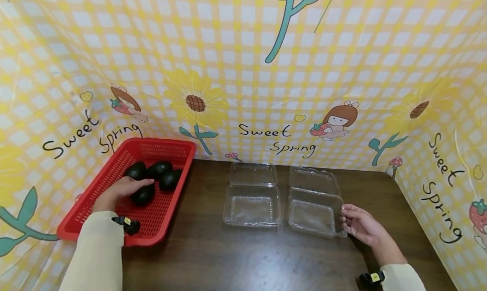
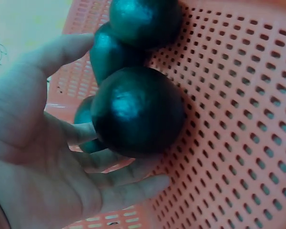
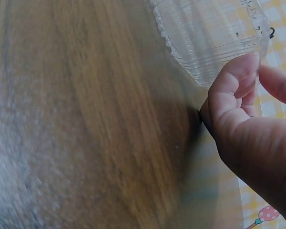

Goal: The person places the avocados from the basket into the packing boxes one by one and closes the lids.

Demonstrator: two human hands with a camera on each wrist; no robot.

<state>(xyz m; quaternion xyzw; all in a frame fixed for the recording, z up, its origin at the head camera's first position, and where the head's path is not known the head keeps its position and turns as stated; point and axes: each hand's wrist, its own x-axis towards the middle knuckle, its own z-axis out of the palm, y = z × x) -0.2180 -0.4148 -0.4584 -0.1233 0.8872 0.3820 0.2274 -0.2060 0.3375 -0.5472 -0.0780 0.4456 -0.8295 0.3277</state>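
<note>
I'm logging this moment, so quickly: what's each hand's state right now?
Left hand: open beside an avocado, not closed on it.
Right hand: closed, pinching the edge of the right clear clamshell.

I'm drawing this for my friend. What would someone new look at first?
Probably the bright red basket on the left, with dark, round fruits inside and the left hand right by them. Next, two open, clear plastic boxes side by side on the brown table, with the right hand at the right one's edge.
</note>
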